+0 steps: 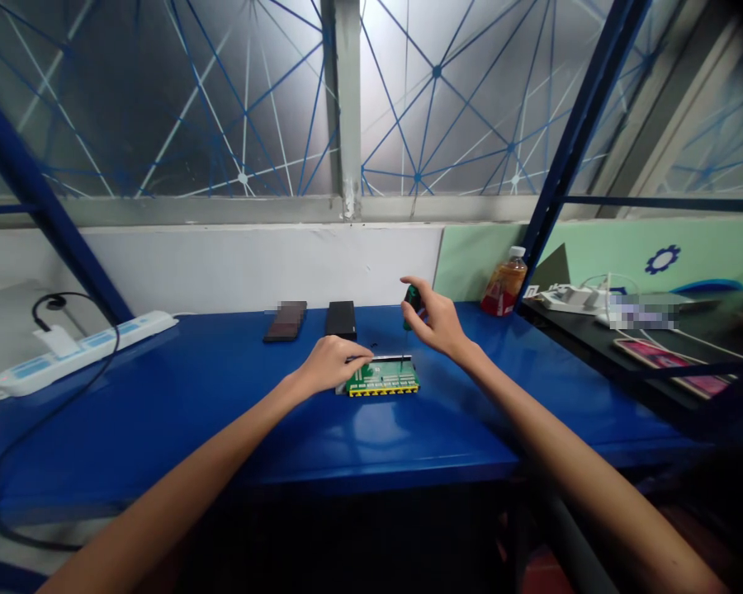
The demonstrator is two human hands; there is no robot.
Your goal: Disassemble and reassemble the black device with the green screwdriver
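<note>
A green circuit board point(384, 376) with a row of yellow ports along its near edge lies on the blue table point(223, 412). At the board's left end, my left hand point(333, 363) has its fingers pressed together on the edge, holding it. My right hand point(437, 320) is closed around the green handle of a screwdriver point(412, 299) above the board's right part. The screwdriver stands upright, its thin shaft reaching down to the board. Whether the tip sits in a screw is too small to tell.
Behind the board lie a black box point(342, 319) and a dark phone-like slab point(286, 322). A white power strip point(87, 353) with a black cable is at left. A bottle point(506, 282) stands back right, near a pink-screened phone point(669, 365) on a dark surface.
</note>
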